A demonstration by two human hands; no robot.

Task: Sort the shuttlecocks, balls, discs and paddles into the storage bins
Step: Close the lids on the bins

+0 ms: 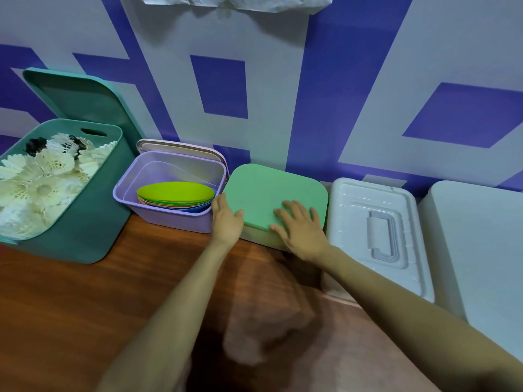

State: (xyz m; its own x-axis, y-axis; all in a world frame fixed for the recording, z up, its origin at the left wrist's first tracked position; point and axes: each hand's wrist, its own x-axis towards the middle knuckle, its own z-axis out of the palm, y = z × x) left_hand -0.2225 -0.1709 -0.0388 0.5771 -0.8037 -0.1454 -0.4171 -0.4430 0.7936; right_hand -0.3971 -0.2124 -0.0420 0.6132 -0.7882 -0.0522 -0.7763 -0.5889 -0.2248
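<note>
The right hand (301, 229) is lying flat, fingers spread, on the near right part of the light green lid (271, 190), palm pressing down. The left hand (226, 217) is cupping the lid's left edge, thumb resting on top and fingers hidden down the side between this lid and the purple bin (169, 215). The lid is sitting on a pale bin (264, 240) whose contents are covered.

Just left, touching or nearly touching, the purple bin is standing open with a stack of coloured discs (175, 193) inside, a lime one on top; its own lid (181, 147) is leaning behind it against the wall. Further left, the teal bin (85, 222) is holding a heap of white shuttlecocks (39, 179), its teal lid (82, 100) propped upright behind; the bin's left part is running off the frame.

Right of the green lid, a white case (376, 236) with a handle is lying shut, and beyond it a grey-white box (478, 250) is being cut off by the frame edge. All are standing on a brown wooden table (85, 306) against a blue and grey patterned wall (311, 94). A blurred shadow is darkening the table between the forearms.
</note>
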